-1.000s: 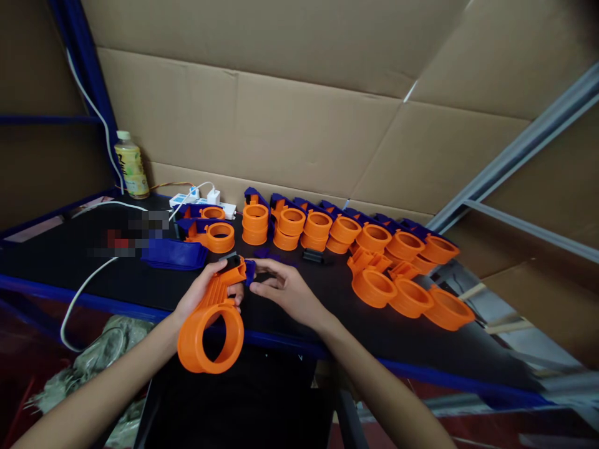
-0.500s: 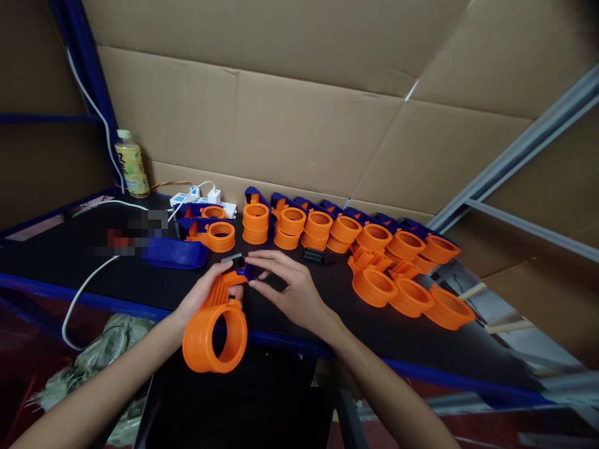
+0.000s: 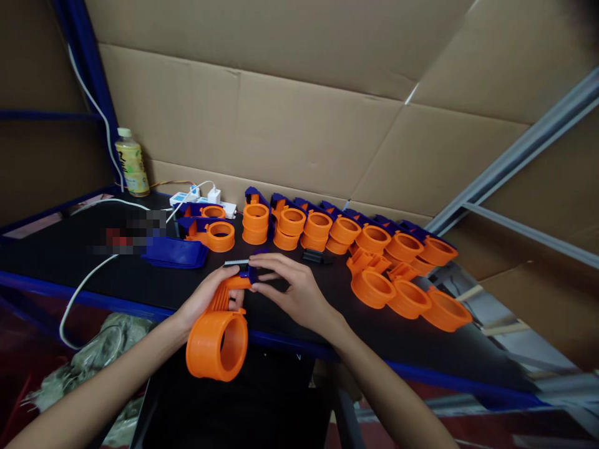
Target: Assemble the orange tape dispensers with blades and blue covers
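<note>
An orange tape dispenser [image 3: 216, 346] hangs over the table's front edge, its ring toward me. My left hand [image 3: 210, 293] is closed around its ribbed handle. A silver toothed blade [image 3: 236, 262] and black piece show at the far end above my left thumb. My right hand [image 3: 294, 290] pinches the dark blue part [image 3: 252, 275] at that end between thumb and fingers. Some of the left fingers are hidden behind the handle. Beyond my right hand, a small black part [image 3: 312, 256] lies on the table.
Orange-and-blue tape dispensers [image 3: 318, 226] stand in a row along the back, with several orange bodies [image 3: 373, 287] at right. A stack of blue plates [image 3: 174, 252], a power strip [image 3: 229, 209], white cables and a drink bottle [image 3: 132, 163] are at left. Cardboard walls the back.
Both hands have tilted the tape dispenser slightly, so its toothed blade shows more clearly. The ring has shifted a little down and turned. Both hands keep hold.
</note>
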`<move>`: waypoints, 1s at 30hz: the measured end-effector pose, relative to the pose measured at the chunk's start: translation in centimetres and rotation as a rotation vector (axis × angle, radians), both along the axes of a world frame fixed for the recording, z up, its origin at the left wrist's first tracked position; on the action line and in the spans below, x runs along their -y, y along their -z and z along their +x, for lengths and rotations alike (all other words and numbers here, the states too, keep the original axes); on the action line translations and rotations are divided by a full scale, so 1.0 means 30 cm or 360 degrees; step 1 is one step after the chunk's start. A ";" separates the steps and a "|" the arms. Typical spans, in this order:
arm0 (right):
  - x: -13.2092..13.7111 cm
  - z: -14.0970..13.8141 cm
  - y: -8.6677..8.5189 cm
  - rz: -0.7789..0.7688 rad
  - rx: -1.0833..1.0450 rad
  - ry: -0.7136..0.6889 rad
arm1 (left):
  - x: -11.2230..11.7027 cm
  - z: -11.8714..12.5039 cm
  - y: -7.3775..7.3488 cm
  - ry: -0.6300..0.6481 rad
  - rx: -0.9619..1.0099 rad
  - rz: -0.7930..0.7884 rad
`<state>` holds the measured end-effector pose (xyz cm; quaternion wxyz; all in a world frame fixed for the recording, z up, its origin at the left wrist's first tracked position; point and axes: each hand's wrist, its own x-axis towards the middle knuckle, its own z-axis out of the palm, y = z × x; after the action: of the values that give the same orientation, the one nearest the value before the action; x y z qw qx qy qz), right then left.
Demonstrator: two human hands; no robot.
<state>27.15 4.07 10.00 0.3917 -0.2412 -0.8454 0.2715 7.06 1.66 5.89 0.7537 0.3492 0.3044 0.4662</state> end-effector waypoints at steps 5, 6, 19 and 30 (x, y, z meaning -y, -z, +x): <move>0.001 -0.002 0.037 0.0130 0.0029 0.0063 | 0.018 0.001 -0.013 -0.0051 -0.0008 0.0079; 0.003 0.001 0.041 0.0181 0.0041 0.0070 | 0.020 0.002 -0.011 -0.0069 -0.0015 0.0101; 0.014 0.003 0.041 0.0540 0.0108 0.0089 | 0.026 0.018 0.018 -0.0215 -0.0098 0.0247; 0.083 -0.021 0.004 0.0714 0.0073 0.0279 | 0.049 -0.068 -0.001 0.0250 0.0833 0.0157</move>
<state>26.53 1.60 9.88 0.4383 -0.2266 -0.8690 0.0365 5.02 0.19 5.92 0.8227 0.2756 0.0483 0.4949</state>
